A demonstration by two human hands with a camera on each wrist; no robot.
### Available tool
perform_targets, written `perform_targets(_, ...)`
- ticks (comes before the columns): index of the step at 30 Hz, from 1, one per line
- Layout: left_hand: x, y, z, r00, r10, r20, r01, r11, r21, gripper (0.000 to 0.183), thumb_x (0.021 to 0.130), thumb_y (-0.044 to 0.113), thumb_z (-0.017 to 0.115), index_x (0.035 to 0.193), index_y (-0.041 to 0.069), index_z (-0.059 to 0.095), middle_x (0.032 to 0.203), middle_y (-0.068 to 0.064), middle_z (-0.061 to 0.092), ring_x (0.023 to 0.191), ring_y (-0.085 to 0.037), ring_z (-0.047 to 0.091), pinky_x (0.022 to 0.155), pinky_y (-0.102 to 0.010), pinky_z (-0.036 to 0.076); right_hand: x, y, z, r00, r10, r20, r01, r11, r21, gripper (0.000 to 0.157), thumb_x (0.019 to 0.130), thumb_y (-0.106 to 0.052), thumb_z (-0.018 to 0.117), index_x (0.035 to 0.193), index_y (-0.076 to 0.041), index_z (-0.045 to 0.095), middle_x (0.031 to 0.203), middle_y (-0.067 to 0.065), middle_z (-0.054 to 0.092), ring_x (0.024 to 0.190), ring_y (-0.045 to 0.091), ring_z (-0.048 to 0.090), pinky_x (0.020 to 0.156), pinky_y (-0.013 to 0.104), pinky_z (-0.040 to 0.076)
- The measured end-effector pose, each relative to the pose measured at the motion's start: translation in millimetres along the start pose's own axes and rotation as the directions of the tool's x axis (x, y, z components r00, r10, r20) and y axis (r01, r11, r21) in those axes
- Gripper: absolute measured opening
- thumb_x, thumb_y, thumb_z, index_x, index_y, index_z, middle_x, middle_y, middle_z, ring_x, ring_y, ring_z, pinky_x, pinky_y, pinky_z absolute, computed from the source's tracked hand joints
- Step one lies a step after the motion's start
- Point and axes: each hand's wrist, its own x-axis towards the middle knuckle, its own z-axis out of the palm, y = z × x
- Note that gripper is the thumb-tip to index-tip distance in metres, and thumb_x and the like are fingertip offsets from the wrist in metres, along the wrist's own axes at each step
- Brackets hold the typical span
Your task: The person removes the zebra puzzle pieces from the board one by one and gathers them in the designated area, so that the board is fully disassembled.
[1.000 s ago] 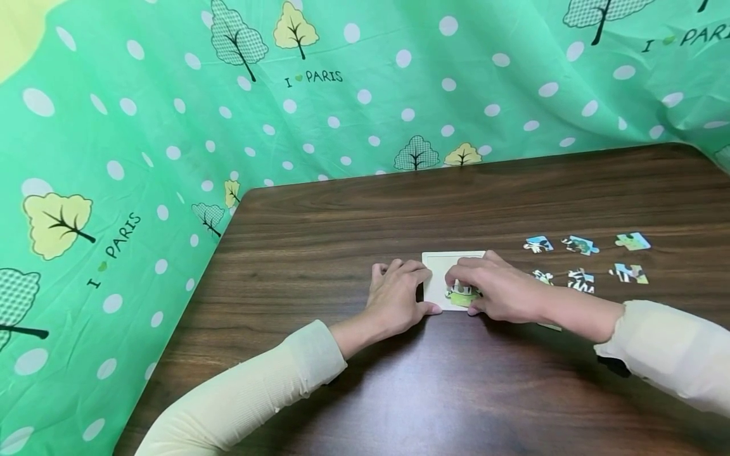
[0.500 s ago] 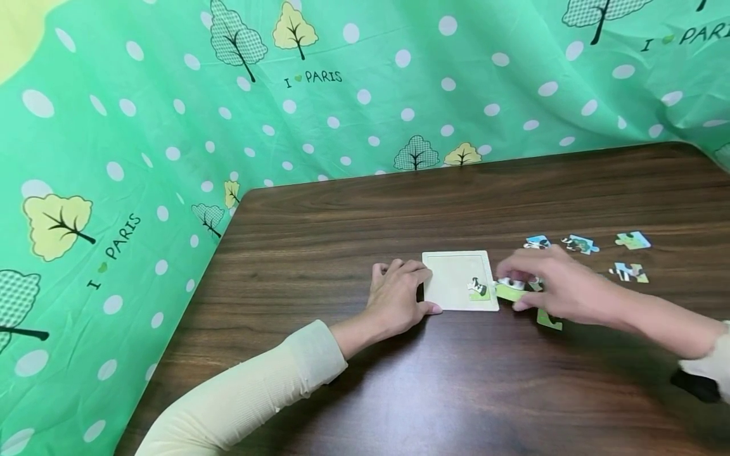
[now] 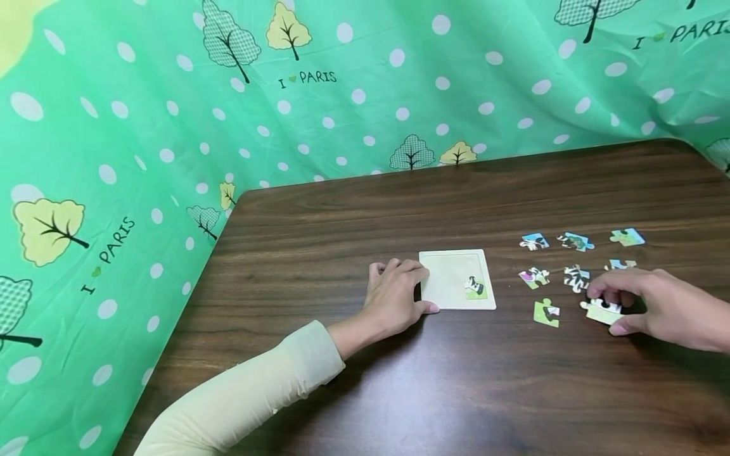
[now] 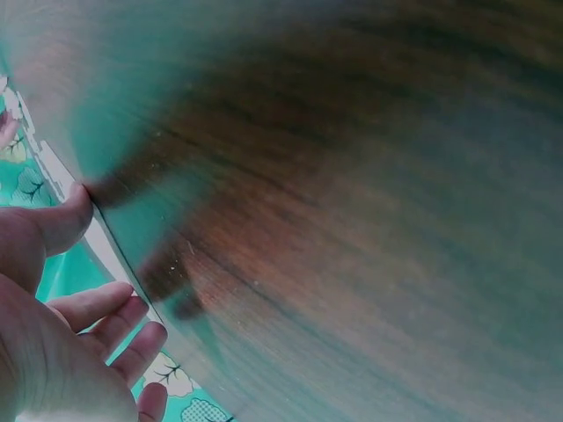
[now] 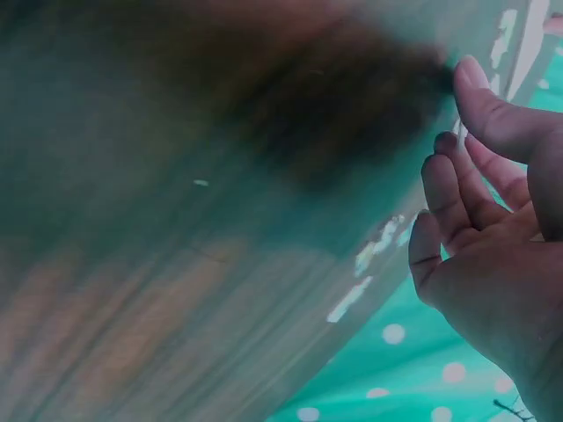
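Observation:
A small square puzzle tray (image 3: 450,272) lies on the table in the head view. One puzzle piece (image 3: 476,288) with a black-and-white animal on green sits in its lower right corner. My left hand (image 3: 396,288) rests at the tray's left side, thumb at the near corner and fingers along the edge. In the left wrist view its fingers (image 4: 110,321) look loosely spread. Over at the right, my right hand (image 3: 664,310) pinches a green-and-white puzzle piece (image 3: 601,311) between thumb and fingers, low over the table. A blue-topped puzzle piece (image 3: 620,264) is partly hidden behind that hand.
Several loose puzzle pieces lie in rough rows right of the tray, among them a green piece (image 3: 546,313), a striped piece (image 3: 576,277) and a blue-and-green piece (image 3: 627,237). The brown wooden table (image 3: 319,234) meets a green printed cloth (image 3: 365,95) behind.
My right hand has moved right, away from the tray, carrying the green-and-white puzzle piece from over the tray to the right side. The left hand has stayed at the tray.

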Motion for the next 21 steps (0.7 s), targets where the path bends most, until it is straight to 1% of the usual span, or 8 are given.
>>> perform_targets(3, -0.5, -0.2, 0.4, 1.000, 0.002, -0.003, -0.002, 1.000, -0.002, 0.040, 0.077, 0.052, 0.074, 0.103, 0.024, 0.063, 0.126, 0.012, 0.057, 0.105, -0.012, 0.048, 0.095, -0.041, 0.029, -3, 4, 4.5, 0.997, -0.057, -0.048, 0.057, 0.998, -0.013, 0.062, 0.043, -0.008, 0.092, 0.097, -0.021, 0.064, 0.081, -0.023, 0.045, 0.073, -0.003, 0.043, 0.060, 0.010, 0.033)
perform_targets(5, -0.7, -0.3, 0.5, 1.000, 0.000, -0.006, 0.000, 1.000, -0.003, 0.039, 0.077, 0.052, 0.074, 0.102, 0.024, 0.063, 0.126, 0.012, 0.058, 0.105, -0.012, 0.048, 0.095, -0.041, 0.029, -3, 5, 5.0, 0.995, -0.082, -0.059, 0.079, 0.996, -0.045, 0.065, 0.041, -0.010, 0.093, 0.097, -0.025, 0.064, 0.083, -0.024, 0.046, 0.075, -0.004, 0.044, 0.061, 0.009, 0.033)
perform_targets(7, -0.8, -0.2, 0.1, 1.000, -0.004, -0.005, 0.004, 1.000, -0.003, 0.038, 0.076, 0.052, 0.074, 0.100, 0.024, 0.063, 0.126, 0.012, 0.058, 0.105, -0.012, 0.048, 0.095, -0.041, 0.029, -1, 5, 3.2, 0.995, -0.087, -0.055, 0.083, 0.994, -0.075, 0.067, 0.039, -0.011, 0.093, 0.098, -0.028, 0.064, 0.084, -0.025, 0.048, 0.077, -0.004, 0.045, 0.062, 0.012, 0.037)
perform_targets(10, -0.6, 0.7, -0.6, 1.000, -0.010, 0.001, 0.010, 1.000, 0.003, 0.038, 0.077, 0.052, 0.074, 0.100, 0.024, 0.063, 0.126, 0.012, 0.057, 0.105, -0.012, 0.048, 0.095, -0.041, 0.029, 8, 0, -1.9, 0.996, -0.077, -0.035, 0.074, 0.994, -0.079, 0.066, 0.042, -0.014, 0.093, 0.099, -0.029, 0.064, 0.086, -0.024, 0.051, 0.079, -0.003, 0.045, 0.061, 0.018, 0.039)
perform_targets(14, 0.3, 1.6, -1.6, 1.000, -0.019, 0.015, 0.018, 1.000, 0.017, 0.039, 0.077, 0.053, 0.073, 0.103, 0.025, 0.063, 0.127, 0.013, 0.057, 0.106, -0.012, 0.047, 0.097, -0.041, 0.028, 35, -17, -2.8, 0.996, -0.080, -0.048, 0.080, 0.997, -0.007, 0.057, 0.051, -0.014, 0.092, 0.100, -0.026, 0.066, 0.088, -0.021, 0.056, 0.082, 0.000, 0.047, 0.063, 0.019, 0.040)
perform_targets(16, 0.7, 1.6, -1.9, 0.999, -0.023, 0.023, 0.022, 1.000, 0.022, 0.041, 0.077, 0.053, 0.072, 0.105, 0.025, 0.063, 0.128, 0.013, 0.056, 0.108, -0.012, 0.047, 0.097, -0.041, 0.028, 53, -31, 1.0, 0.994, -0.101, -0.048, 0.102, 0.994, 0.029, 0.052, 0.055, -0.013, 0.091, 0.101, -0.023, 0.067, 0.091, -0.018, 0.058, 0.087, 0.004, 0.049, 0.069, 0.020, 0.040)
perform_targets(19, 1.1, 1.5, -1.8, 0.999, -0.024, 0.027, 0.024, 0.999, 0.034, 0.041, 0.077, 0.054, 0.072, 0.106, 0.026, 0.063, 0.129, 0.013, 0.056, 0.109, -0.011, 0.047, 0.097, -0.041, 0.028, 78, -56, 10.9, 0.993, -0.116, -0.002, 0.116, 0.992, 0.057, 0.048, 0.063, -0.016, 0.089, 0.106, -0.019, 0.068, 0.097, -0.011, 0.061, 0.093, 0.012, 0.052, 0.080, 0.032, 0.040)
perform_targets(21, 1.2, 1.7, -1.6, 1.000, -0.020, 0.024, 0.019, 0.999, 0.037, 0.042, 0.077, 0.054, 0.072, 0.107, 0.026, 0.063, 0.129, 0.013, 0.056, 0.109, -0.012, 0.047, 0.096, -0.041, 0.029, 91, -72, 18.9, 0.992, -0.117, 0.055, 0.114, 0.991, 0.064, 0.048, 0.068, -0.021, 0.086, 0.112, -0.015, 0.068, 0.103, -0.006, 0.061, 0.098, 0.017, 0.050, 0.082, 0.040, 0.038)
